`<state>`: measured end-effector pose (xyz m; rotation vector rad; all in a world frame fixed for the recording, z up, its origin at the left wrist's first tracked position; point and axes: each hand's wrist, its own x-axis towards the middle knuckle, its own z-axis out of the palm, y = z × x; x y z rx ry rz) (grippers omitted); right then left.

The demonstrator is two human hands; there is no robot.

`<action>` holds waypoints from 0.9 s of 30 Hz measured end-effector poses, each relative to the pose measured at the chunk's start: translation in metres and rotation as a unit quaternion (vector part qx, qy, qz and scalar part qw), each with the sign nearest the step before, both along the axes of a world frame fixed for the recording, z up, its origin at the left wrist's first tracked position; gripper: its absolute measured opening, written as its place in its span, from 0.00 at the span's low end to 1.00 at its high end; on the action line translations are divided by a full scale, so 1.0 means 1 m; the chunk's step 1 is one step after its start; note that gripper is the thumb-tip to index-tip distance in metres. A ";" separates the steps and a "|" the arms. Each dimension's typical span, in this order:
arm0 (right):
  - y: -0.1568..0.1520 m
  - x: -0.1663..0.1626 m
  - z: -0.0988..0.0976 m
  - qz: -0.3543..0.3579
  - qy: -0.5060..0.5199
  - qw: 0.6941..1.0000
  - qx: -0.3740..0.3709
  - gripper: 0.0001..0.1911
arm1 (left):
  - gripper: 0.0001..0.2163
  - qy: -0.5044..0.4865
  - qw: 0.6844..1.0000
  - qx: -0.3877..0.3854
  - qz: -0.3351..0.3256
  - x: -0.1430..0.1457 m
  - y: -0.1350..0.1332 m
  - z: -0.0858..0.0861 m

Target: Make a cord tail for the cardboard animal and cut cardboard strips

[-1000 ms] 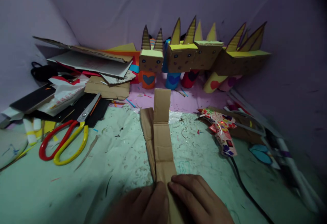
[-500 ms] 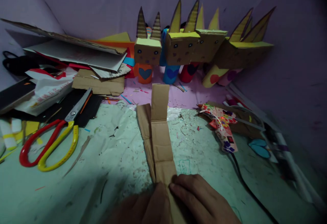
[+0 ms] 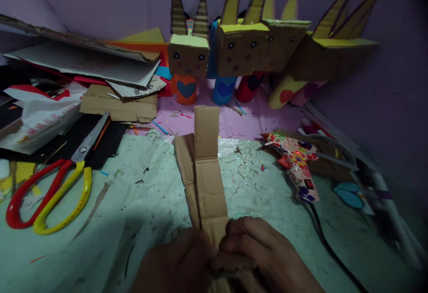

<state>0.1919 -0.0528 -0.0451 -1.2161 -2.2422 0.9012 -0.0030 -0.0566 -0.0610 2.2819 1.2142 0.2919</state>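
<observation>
A long folded cardboard strip (image 3: pixel 204 172) lies on the pale green paper sheet (image 3: pixel 140 204), running away from me. At the bottom of the view my left hand (image 3: pixel 177 266) and my right hand (image 3: pixel 267 257) both pinch its near end, fingers closed on the cardboard. The strip's far end bends upward near the pink area.
Red-and-yellow scissors (image 3: pixel 50 195) lie at left below a pile of cardboard sheets (image 3: pixel 87 65). Several cardboard horned figures (image 3: pixel 234 47) on coloured tubes stand along the back wall. A patterned glue gun (image 3: pixel 297 163) with a black cord lies at right.
My hands have slid up along the strip and closed more tightly over its near end. The camera has moved forward and tilted down, so the figures look closer.
</observation>
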 end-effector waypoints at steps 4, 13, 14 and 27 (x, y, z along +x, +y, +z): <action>0.013 -0.006 0.009 -0.034 0.017 0.993 -0.113 0.10 | 0.01 -0.016 0.995 -0.057 0.083 0.006 0.006 -0.001; 0.023 -0.007 0.014 -0.039 0.066 0.978 -0.194 0.13 | 0.08 -0.074 0.987 -0.001 0.143 0.010 0.006 0.035; 0.021 -0.008 0.014 -0.037 0.045 0.983 -0.172 0.15 | 0.09 -0.071 0.987 0.005 0.143 0.010 0.005 0.035; 0.016 -0.022 0.011 -0.101 -0.100 0.987 -0.071 0.14 | 0.12 0.006 0.991 0.017 0.136 0.008 0.012 0.023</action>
